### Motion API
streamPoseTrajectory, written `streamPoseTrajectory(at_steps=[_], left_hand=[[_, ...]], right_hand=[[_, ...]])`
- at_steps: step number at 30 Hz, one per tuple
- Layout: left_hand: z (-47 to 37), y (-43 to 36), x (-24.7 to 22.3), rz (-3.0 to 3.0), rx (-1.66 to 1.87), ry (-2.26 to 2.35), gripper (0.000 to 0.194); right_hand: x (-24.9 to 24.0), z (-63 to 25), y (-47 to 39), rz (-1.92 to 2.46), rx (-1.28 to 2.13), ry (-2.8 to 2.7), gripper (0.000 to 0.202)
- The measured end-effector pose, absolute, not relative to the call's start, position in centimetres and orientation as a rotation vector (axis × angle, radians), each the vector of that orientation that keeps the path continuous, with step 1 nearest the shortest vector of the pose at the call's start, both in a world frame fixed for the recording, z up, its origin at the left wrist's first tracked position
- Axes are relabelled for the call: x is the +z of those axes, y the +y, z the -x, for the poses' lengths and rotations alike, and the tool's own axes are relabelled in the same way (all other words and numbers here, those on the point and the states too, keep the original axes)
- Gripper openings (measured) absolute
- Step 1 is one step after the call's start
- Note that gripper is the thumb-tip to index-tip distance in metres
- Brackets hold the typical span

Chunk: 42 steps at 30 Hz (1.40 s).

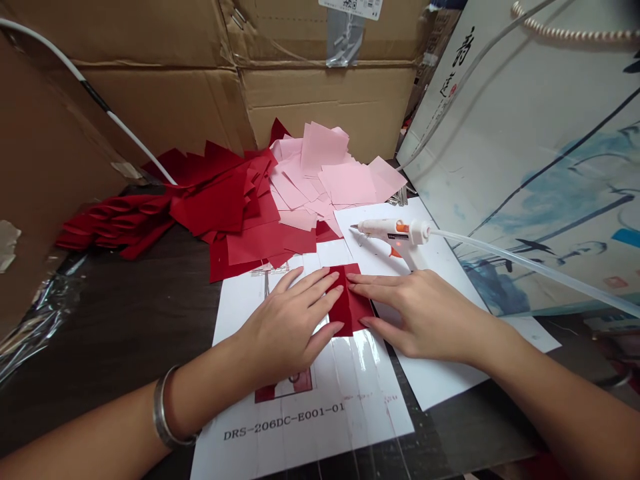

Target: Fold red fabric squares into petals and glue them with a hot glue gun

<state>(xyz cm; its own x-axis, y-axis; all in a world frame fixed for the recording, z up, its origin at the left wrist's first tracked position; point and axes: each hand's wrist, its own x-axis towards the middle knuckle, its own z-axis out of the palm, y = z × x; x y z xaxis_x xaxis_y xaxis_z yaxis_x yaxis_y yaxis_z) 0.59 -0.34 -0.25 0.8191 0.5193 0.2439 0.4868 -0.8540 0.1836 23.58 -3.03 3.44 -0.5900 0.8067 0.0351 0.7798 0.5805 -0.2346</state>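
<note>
A small dark red piece (pixel 350 308) with a crease down its middle lies flat on a printed white sheet (pixel 370 413). My left hand (pixel 287 323) rests on its left side with the fingers spread. From the right, my right hand (pixel 415 313) touches the piece's right part, its fingers stretched out and slightly apart. Neither hand grips anything. Just beyond my right hand, a white glue gun (pixel 385 229) with an orange trigger lies on a second white sheet (pixel 435 380), its nozzle pointing left.
Red pieces (pixel 215 200) and pink pieces (pixel 345 183) are heaped at the back. Folded red pieces (pixel 120 223) sit at the left. Cardboard (pixel 325 100) stands behind, a painted white panel (pixel 540 167) at the right. A clear glue stick (pixel 530 267) extends from the gun.
</note>
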Motion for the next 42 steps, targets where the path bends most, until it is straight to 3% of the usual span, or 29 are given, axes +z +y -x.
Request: streamPoseTrajectory(at_steps=[23,32,42], left_hand=[[-1.2,-0.5,0.7,-2.858,0.444,0.923,0.04],[-2.5,-0.3,1.4,-2.785,0.497,1.024,0.026],[-1.5,-0.8,-0.1,-2.849,0.513,0.943,0.036]], right_hand=[[2.1,-23.2,-2.8,1.353,0.319,-2.558,0.038],[1.4,-22.9,-2.9,1.339,0.295,-2.5,0.037],[1.8,-23.4,-2.8,1.311,0.346,-2.529,0.037]])
